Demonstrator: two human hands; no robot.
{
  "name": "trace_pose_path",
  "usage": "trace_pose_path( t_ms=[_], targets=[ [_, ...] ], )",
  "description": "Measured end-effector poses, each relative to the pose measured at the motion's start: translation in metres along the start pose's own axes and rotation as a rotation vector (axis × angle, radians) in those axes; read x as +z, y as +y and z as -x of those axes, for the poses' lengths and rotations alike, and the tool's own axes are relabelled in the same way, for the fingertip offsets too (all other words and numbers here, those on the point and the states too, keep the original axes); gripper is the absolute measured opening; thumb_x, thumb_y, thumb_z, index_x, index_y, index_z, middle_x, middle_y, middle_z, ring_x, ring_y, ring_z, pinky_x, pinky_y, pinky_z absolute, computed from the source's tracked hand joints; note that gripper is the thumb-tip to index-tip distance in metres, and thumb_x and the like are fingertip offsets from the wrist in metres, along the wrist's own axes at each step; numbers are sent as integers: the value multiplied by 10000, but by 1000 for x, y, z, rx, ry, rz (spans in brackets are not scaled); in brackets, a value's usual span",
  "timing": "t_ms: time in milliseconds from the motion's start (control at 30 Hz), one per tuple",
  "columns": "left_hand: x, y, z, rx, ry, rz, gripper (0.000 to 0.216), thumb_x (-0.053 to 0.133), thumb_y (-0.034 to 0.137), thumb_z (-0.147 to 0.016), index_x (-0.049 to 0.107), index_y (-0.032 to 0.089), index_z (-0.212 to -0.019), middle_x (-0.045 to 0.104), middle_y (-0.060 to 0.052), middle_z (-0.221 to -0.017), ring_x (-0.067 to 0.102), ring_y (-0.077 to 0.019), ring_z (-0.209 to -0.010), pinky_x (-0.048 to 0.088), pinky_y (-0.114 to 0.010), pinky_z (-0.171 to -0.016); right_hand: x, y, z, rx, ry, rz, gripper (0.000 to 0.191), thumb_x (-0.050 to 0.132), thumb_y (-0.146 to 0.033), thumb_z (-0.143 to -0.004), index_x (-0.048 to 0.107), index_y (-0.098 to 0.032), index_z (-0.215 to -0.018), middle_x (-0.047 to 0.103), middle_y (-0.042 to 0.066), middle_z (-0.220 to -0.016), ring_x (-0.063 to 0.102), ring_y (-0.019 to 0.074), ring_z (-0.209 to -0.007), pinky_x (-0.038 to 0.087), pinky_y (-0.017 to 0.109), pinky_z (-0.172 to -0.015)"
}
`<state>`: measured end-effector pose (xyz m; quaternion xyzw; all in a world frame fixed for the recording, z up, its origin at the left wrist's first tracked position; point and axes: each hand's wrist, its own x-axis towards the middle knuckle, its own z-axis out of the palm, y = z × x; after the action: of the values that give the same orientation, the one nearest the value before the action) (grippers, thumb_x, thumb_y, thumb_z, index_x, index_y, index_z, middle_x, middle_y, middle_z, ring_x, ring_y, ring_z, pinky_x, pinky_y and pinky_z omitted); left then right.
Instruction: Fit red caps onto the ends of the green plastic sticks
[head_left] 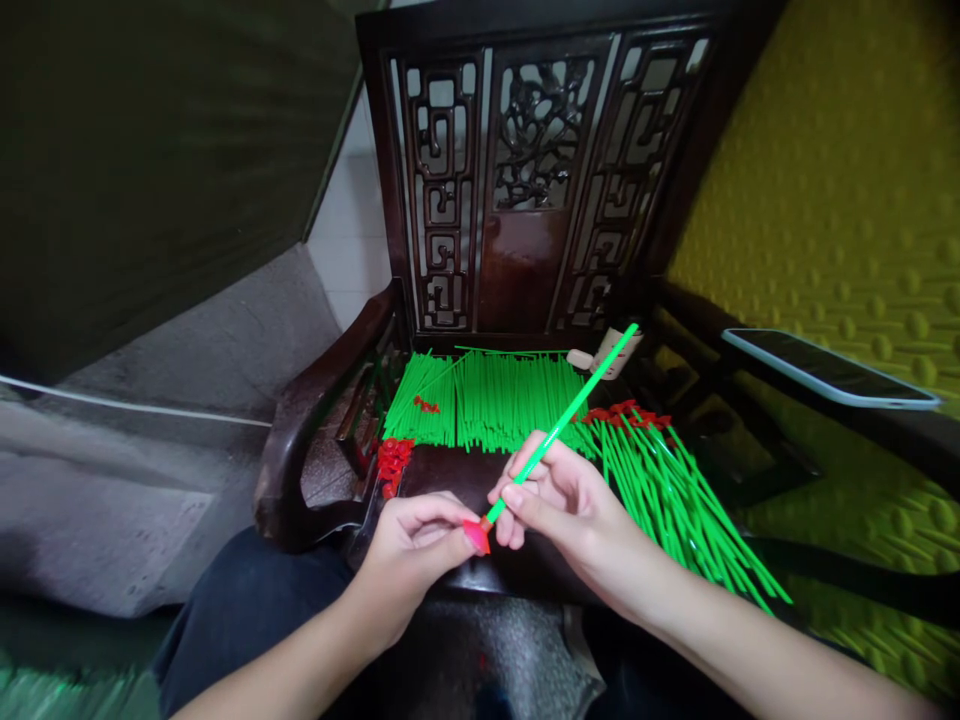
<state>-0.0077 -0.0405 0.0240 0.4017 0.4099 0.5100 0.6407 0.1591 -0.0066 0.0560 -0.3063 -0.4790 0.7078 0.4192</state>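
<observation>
My left hand (424, 545) pinches a small red plastic piece (475, 536) between thumb and fingertips. In my right hand (562, 500) is a bright green plastic stick (570, 412), gripped near its lower end and slanting up to the right. The stick's lower end meets the red piece; how deep it sits inside cannot be made out. Beyond my hands, a broad layer of loose green sticks (510, 395) covers the back of the chair seat. To the right lies a pile of green sticks with red ends (667, 490). Loose red pieces (394, 465) are heaped at the seat's left.
The dark carved wooden chair (525, 270) has armrests on both sides. A phone (829, 368) lies on the right armrest. A pale cup-like container (616, 355) stands at the seat's back right. A yellow textured surface (825, 220) rises on the right.
</observation>
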Motion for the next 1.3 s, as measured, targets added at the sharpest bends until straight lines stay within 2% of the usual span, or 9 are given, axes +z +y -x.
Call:
trace_pose_path(
  t_ms=[133,233,400,567,767,933,1100,1300],
  targets=[
    [2,-3,2,-123,29,63,78,776,214,-639,729,158,-667,680,-23,-635,592,-113,-599,459,-231,-628,3,1,2,-24,-3,72,263,685,-317,-786,456,-188,-803,618,-34,-651,631,90,-541,526,221,-548],
    [2,-4,2,-182,3,89,70,763,210,-659,733,151,-683,690,-30,-646,590,-105,-587,460,-227,-622,3,0,2,-52,-34,90,267,686,-319,-786,454,-189,-803,624,-30,-657,638,92,-537,527,215,-535],
    [0,1,-1,-77,-102,-4,46,748,204,-681,740,164,-661,682,-23,-649,599,-109,-617,463,-216,-630,0,-6,1,-4,-53,50,236,682,-285,-794,469,-183,-809,632,-30,-641,647,94,-542,534,209,-547],
    [0,2,-2,8,-84,-55,46,721,190,-707,745,184,-668,678,-10,-654,610,-110,-624,474,-211,-630,-1,-5,0,32,-17,-31,226,704,-249,-776,491,-178,-808,640,-32,-671,643,82,-553,534,191,-548],
    [-1,-5,0,48,2,-30,36,718,181,-714,747,189,-694,677,-7,-640,613,-112,-629,479,-220,-640,7,3,2,-96,29,34,240,703,-281,-776,485,-183,-798,624,-32,-695,642,83,-550,543,197,-538],
    [0,-7,0,17,-3,37,19,730,185,-706,736,174,-691,671,-6,-631,595,-98,-608,470,-211,-630,12,1,3,-176,49,68,238,703,-261,-777,477,-193,-813,629,-28,-721,649,84,-554,541,194,-536],
    [3,-1,-2,-73,-54,40,67,697,224,-742,706,163,-718,666,-8,-660,598,-100,-634,478,-215,-655,5,-7,0,-21,41,32,227,702,-279,-776,498,-179,-777,650,-29,-597,637,86,-517,529,181,-513],
    [8,5,-3,7,-46,-112,75,715,151,-697,706,154,-771,663,-16,-757,626,-125,-751,491,-223,-728,0,-8,0,10,83,94,281,737,-266,-737,471,-176,-730,646,-32,-514,603,78,-444,489,158,-451]
  ],
)
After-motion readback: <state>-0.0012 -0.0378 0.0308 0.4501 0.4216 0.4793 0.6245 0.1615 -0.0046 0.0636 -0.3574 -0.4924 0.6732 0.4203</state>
